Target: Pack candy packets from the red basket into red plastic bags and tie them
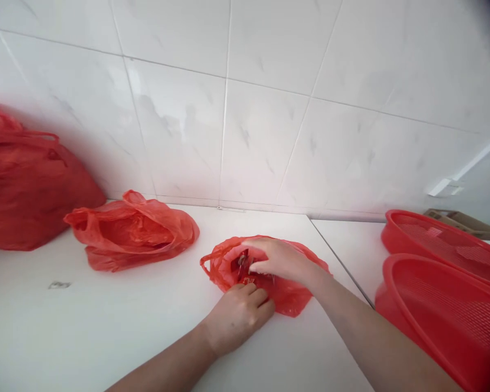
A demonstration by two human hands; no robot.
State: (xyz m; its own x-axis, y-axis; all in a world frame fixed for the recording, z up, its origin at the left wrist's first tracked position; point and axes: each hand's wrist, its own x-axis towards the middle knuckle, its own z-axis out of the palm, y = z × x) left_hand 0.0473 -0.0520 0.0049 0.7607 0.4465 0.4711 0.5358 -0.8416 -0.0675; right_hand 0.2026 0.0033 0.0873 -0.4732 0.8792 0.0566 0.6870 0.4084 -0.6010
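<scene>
A thin red plastic bag (292, 302) lies with its mouth spread on the white table. Small dark red packets with shiny, pale markings (245, 260) show inside it; what they are I cannot make out. My left hand (240, 317) is closed on the bag's near rim, fingertips hidden from view. From the right, my right hand (275, 258) reaches over the bag's mouth. Its thumb and fingers are apart above the packets, with nothing visibly gripped.
Another red plastic bag (147, 231) sits open to the left. A large, full red bag (32, 190) stands at the far left. Two red mesh baskets (396, 272) are at the right, with a cardboard box (469, 223) behind. A white tiled wall (179, 125) borders the table (126, 326).
</scene>
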